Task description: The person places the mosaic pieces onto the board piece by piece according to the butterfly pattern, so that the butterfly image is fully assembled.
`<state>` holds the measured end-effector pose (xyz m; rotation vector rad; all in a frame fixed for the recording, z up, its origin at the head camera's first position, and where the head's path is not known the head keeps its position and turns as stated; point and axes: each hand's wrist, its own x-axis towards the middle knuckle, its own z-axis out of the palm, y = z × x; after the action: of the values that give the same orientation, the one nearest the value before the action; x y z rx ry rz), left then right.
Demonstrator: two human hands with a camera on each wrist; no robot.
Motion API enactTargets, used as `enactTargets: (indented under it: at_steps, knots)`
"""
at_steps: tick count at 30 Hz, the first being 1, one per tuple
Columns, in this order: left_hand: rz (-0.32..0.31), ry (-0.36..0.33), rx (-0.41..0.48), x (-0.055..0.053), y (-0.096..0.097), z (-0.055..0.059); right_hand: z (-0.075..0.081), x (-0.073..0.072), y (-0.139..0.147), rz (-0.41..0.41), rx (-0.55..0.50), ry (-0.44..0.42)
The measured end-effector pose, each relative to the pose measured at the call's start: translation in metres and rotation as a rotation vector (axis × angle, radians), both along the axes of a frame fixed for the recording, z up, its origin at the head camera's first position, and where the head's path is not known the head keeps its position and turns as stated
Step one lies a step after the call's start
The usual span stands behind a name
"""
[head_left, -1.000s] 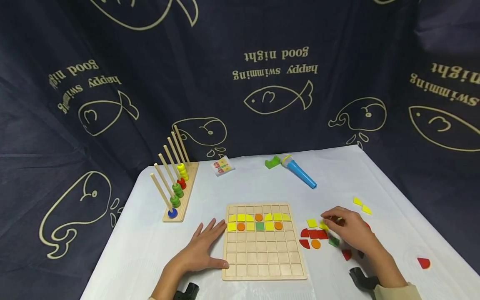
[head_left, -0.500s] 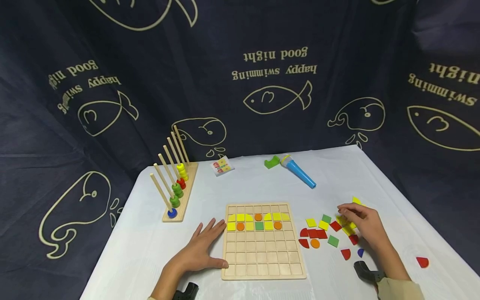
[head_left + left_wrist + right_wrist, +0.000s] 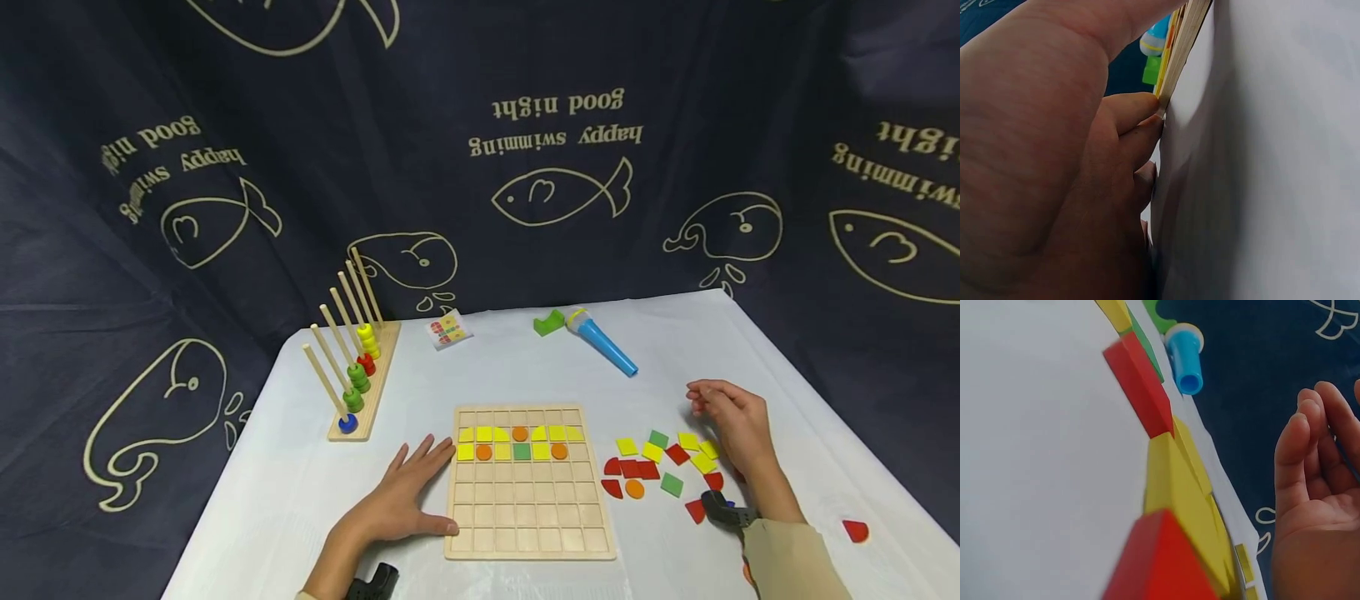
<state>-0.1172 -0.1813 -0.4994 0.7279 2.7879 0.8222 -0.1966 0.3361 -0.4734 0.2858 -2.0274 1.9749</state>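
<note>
My left hand [image 3: 405,500] lies spread on the cloth, fingertips at the left edge of the wooden grid board [image 3: 525,517] and thumb at its lower left corner. Two of the board's upper rows hold yellow, orange and green tiles. To the right, my right hand [image 3: 738,425] hovers over the table beyond the loose tiles, fingers loosely bent. The right wrist view shows its fingers [image 3: 1291,456] raised with no tile visible between them; the thumb is mostly out of that frame. Closest to it are yellow square tiles [image 3: 704,463] and a red tile [image 3: 677,454].
More loose tiles, including a green square [image 3: 671,485] and an orange disc [image 3: 634,489], lie right of the board. A bead-peg counter [image 3: 363,417] stands back left. A pattern card [image 3: 448,330], green block [image 3: 549,323] and blue toy microphone [image 3: 607,346] lie at the back.
My right hand has moved right and away from the tile cluster, uncovering green, red and yellow tiles. Two yellow pieces farther back are now out of sight behind it. My left hand stays put.
</note>
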Motion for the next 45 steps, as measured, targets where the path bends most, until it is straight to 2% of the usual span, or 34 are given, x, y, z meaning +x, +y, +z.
enactTargets:
  at_steps: [1, 3, 6, 9, 12, 15, 17, 23, 26, 29, 34, 38, 45]
  knots:
    - [0.000, -0.004, -0.006, 0.000, 0.000, 0.000, 0.000, -0.002, 0.000, -0.009, 0.011, -0.014]
    - [0.003, -0.010, -0.018, 0.000, 0.000, 0.000, 0.001, -0.004, 0.000, -0.036, 0.104, -0.067]
    - [0.008, -0.012, -0.024, 0.000, 0.001, 0.000, 0.004, -0.007, -0.001, -0.054, 0.339, -0.203]
    - [0.011, -0.012, -0.019, 0.001, 0.001, 0.000, 0.005, -0.009, -0.004, 0.000, 0.576, -0.307]
    - [0.013, -0.012, -0.020, 0.001, 0.001, 0.000, 0.004, -0.011, -0.006, 0.061, 0.683, -0.320]
    - [0.012, -0.010, -0.020, 0.001, 0.001, -0.001, 0.002, -0.012, -0.006, 0.076, 0.719, -0.304]
    - [0.006, -0.009, -0.017, 0.001, 0.001, -0.001, 0.002, -0.012, -0.005, 0.058, 0.726, -0.300]
    - [-0.002, 0.009, -0.003, 0.001, 0.001, 0.001, 0.016, -0.007, 0.005, 0.009, 0.730, -0.306]
    - [-0.007, 0.015, 0.003, 0.000, 0.000, 0.002, 0.022, -0.001, 0.014, 0.054, 0.775, -0.281]
    - [-0.007, 0.010, -0.003, 0.000, 0.000, 0.002, 0.023, 0.004, 0.019, 0.132, 0.826, -0.267]
    - [0.007, -0.008, -0.027, -0.001, 0.000, 0.002, 0.021, 0.008, 0.018, 0.227, 0.898, -0.294]
    - [-0.002, 0.002, -0.020, -0.001, 0.000, 0.001, 0.020, 0.008, 0.014, 0.235, 0.955, -0.346]
    - [-0.009, 0.010, -0.013, -0.001, 0.000, 0.000, 0.020, 0.007, 0.007, 0.210, 1.010, -0.364]
